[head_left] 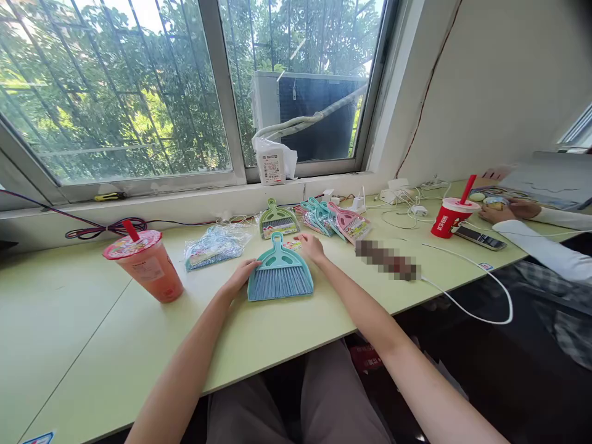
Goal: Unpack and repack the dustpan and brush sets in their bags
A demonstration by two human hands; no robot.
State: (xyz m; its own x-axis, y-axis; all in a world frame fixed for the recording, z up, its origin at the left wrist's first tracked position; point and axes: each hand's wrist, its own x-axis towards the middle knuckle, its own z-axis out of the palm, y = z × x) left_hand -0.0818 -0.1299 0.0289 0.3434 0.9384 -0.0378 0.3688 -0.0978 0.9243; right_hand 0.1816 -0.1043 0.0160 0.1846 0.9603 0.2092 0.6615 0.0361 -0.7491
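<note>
Below the window (224,86), our bench (60,277) bears a teal dustpan-and-brush set (280,276), handle (277,240) windowward, between our left hand (241,275), pinching its rim (251,286), and our half-curled right hand (312,245), whose hold we cannot tell.

The left arm (197,342) and the right arm (370,305) were bare and out in front, leaning in toward each other. The left hand (241,275) pointed its fingers (252,265) right. The right hand (311,246) was a bit farther out, its fingers bent.
</note>
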